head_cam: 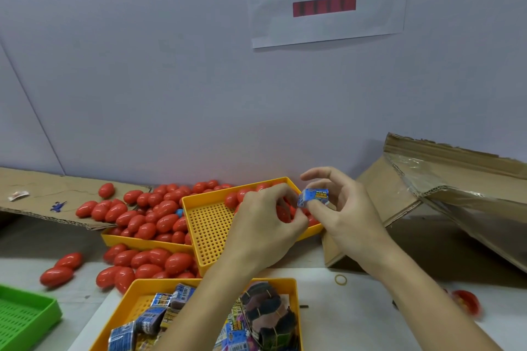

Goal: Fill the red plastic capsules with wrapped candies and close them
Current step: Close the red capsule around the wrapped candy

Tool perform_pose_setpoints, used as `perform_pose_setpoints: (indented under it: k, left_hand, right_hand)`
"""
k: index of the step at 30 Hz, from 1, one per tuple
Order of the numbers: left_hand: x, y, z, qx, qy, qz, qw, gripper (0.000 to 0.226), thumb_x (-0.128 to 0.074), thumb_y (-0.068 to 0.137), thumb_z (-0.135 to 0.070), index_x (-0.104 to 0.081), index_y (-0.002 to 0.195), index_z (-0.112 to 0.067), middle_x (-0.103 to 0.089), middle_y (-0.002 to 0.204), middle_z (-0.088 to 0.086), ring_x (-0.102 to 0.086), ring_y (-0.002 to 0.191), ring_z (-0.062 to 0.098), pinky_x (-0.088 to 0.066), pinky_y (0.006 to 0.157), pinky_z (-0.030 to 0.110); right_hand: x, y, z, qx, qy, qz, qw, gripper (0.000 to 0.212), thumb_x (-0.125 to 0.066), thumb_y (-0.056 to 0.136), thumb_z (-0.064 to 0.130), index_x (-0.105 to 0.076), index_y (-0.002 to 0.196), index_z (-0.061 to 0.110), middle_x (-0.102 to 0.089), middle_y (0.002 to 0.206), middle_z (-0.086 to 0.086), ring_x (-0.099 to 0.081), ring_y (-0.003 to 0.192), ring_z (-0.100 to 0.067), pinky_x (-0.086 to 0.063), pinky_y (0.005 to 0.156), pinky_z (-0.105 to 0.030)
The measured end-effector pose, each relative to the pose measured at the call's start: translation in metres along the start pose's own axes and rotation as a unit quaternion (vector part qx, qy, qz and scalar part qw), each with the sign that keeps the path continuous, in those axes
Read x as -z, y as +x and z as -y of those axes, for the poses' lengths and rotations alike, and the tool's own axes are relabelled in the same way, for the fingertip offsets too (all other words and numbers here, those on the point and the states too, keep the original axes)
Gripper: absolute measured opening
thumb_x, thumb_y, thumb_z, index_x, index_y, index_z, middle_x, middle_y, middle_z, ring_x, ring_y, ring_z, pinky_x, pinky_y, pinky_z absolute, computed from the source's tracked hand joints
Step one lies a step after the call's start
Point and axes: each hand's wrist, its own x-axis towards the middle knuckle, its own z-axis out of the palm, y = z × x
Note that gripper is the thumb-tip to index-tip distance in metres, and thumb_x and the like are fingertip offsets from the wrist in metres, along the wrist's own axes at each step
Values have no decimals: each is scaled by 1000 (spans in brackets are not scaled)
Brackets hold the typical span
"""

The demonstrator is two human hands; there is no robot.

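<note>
So the right hand (342,208) is pinching a little blue wrapped candy (313,197) between thumb and fingertips, held up over the far corner of the perforated yellow tray (211,236), and the left hand (265,219) is curled in right next to it, fingers bunched around what looks like a red capsule (283,212), though most of it is hidden behind the knuckles so I can't say if it's an open half or a whole one. Looks like the stuffing step: candy going into the shell. If I were doing it, I'd turn the candy so its narrow end leads, keep the capsule's mouth tipped toward the candy hand, and push the wrapper fully down so no crinkly corner sticks out at the seam, because that's probably what stops the halves from snapping shut. Then squeeze along the long axis, not the sides, since thin plastic likely flexes and pops back open. Supply's all within reach: more candies sit in the near yellow tray (293,293) by the wrists, and red capsules are heaped in the tray at left (119,239) and spilled over the table (356,322). A loose rubber band (340,280) lies near the right forearm, and an open cardboard box (427,199) sits off to the right.
</note>
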Motion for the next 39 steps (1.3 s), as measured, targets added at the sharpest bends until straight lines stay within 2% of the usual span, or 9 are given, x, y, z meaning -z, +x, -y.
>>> perform_pose_setpoints:
  k: [3, 7, 12, 22, 26, 31, 34, 36, 39]
  left_hand:
    - [0, 1, -1, 11, -26, -16, 999, 5, -66, 86, -31, -67, 89, -27, -61, 72, -17, -61, 78, 2, -51, 58, 14]
    - [1, 2, -4, 23, -49, -28, 998, 10, -67, 90, -23, -64, 86, -32, -60, 69, -21, -62, 75, -4, -46, 56, 8]
    - [1, 2, -4, 33, -70, -7, 997, 3, -66, 87, -26, -67, 88, -28, -63, 74, -18, -62, 78, 1, -51, 60, 12]
    - [0, 2, 4, 10, -26, -33, 999, 10, -69, 89, -18, -72, 98, -22, -64, 76, -18, -63, 76, 3, -49, 60, 13]
    - [0, 0, 6, -10, 32, -49, 998, 12, -71, 88, -23, -72, 100, -19, -68, 81, -12, -65, 73, 5, -55, 61, 19]
    - [-1, -2, 4, -28, 78, -29, 996, 12, -68, 90, -29, -71, 98, -21, -71, 86, -10, -63, 73, 5, -54, 60, 19]
    - [-1, -1, 3, -25, 63, -33, 997, 12, -67, 89, -28, -71, 97, -20, -70, 84, -9, -63, 71, 7, -55, 60, 25]
    - [-1, -1, 3, -26, 57, -35, 997, 12, -68, 90, -27, -71, 98, -19, -69, 83, -9, -63, 72, 8, -56, 60, 27]
    - [0, -1, 3, -30, 50, -32, 998, 12, -67, 90, -28, -71, 97, -19, -66, 80, -11, -63, 71, 8, -56, 61, 27]
  right_hand:
    - [1, 0, 0, -2, -3, 2, 1000, 30, -65, 88, 2, -63, 107, 26, -68, 88, 5, -68, 86, -9, -55, 65, -19]
    - [3, 0, 2, 0, -1, 10, 1000, 30, -67, 87, 4, -64, 108, 26, -69, 88, 3, -68, 85, -12, -56, 68, -23]
    - [3, 0, 0, -6, -19, 1, 1000, 32, -69, 86, 4, -63, 108, 26, -69, 93, 2, -68, 89, -12, -56, 68, -22]
    - [12, 1, 2, -13, 4, 59, 998, 42, -74, 82, 8, -61, 115, 32, -73, 95, -3, -69, 93, -16, -57, 78, -27]
    - [11, 1, 4, -26, 64, 45, 997, 34, -74, 81, 24, -63, 113, 29, -72, 89, -3, -69, 88, -13, -52, 68, -18]
    - [12, 2, -1, -51, 47, 23, 997, 27, -68, 87, 17, -62, 112, 27, -73, 82, -2, -71, 84, -12, -51, 61, -16]
    - [12, 2, 2, -58, 48, 26, 997, 27, -66, 86, 26, -62, 112, 24, -74, 78, 0, -70, 76, -7, -50, 58, -13]
    - [12, 2, 4, -61, 33, 39, 997, 39, -68, 77, 35, -61, 113, 25, -75, 83, -1, -72, 82, -10, -53, 64, -17]
    - [14, 2, 3, -58, 10, 37, 998, 35, -72, 80, 25, -61, 113, 27, -76, 87, -2, -73, 86, -15, -57, 71, -25]
